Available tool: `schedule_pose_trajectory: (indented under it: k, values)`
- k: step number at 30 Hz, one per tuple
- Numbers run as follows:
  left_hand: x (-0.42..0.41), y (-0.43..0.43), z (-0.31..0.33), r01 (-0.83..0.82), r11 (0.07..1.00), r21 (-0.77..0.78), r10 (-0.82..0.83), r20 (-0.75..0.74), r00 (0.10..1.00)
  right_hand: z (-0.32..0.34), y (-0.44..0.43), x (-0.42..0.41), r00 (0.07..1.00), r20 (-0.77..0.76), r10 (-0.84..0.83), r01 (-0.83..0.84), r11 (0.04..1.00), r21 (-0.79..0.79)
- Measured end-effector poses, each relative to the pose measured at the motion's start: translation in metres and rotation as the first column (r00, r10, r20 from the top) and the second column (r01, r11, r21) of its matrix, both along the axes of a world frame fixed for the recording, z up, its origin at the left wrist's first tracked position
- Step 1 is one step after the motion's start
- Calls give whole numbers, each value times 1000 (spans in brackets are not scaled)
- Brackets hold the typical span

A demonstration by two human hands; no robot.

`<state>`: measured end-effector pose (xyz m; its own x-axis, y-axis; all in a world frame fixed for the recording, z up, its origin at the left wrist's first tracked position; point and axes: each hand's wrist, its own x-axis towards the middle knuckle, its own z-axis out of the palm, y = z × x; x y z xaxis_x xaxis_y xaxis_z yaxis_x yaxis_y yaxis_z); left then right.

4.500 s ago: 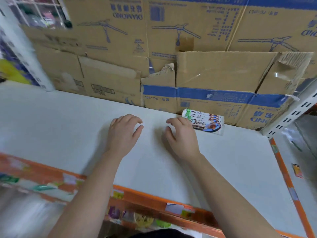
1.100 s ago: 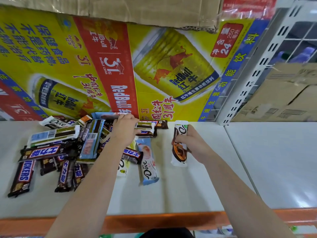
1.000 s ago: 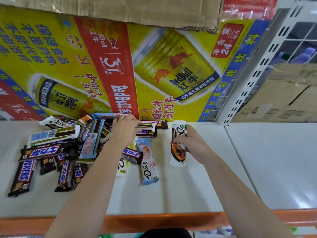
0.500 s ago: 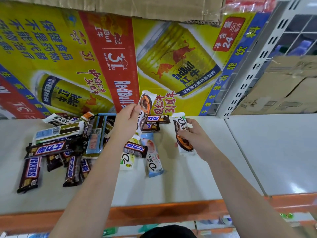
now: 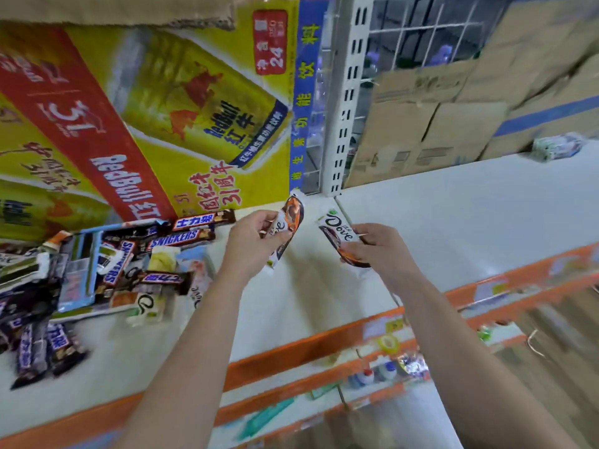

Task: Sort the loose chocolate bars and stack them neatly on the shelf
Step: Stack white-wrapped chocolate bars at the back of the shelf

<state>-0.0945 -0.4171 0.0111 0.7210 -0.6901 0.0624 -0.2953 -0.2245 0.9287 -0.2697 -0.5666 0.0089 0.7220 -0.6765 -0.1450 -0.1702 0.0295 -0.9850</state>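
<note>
While the left hand (image 5: 256, 241) and right hand (image 5: 376, 247) each grip one Dove bar, sorting is under way.

Since both wrappers look alike, the hands seem to be pairing one sort before stacking it. The left bar (image 5: 293, 215) is pinched around its middle, its far end tilted up. The right bar (image 5: 337, 231) is clasped along its near half. Both are lifted off the shelf (image 5: 453, 222), close together but apart. The loose pile (image 5: 129, 264) lies left, just beside the left forearm. A small stack (image 5: 556, 147) rests far right against the boxes (image 5: 421, 134), well apart from both hands.
</note>
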Motion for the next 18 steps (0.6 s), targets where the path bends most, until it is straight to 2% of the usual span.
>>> schedule_pose_trajectory:
  k: [3,7,12,15,18]
  values:
    - [-45,-46,-3,31,999,16,-31,42,999,-3,-42,-48,994,-37,-105,102,992,-72]
    - [-105,-109,-5,32,998,59,-39,127,991,-2,-109,-113,981,-87,-176,154,965,-214]
    - [-165,-178,-4,54,995,79,-64,138,988,-2,-178,-178,987,-80,-141,132,985,-106]
    - [-195,-214,-1,108,989,104,-124,166,978,-3,-212,-211,991,-82,-102,93,990,-109]
    - [-216,-251,-1,130,982,140,-156,191,969,0,-241,-236,985,-83,-153,139,978,-158]
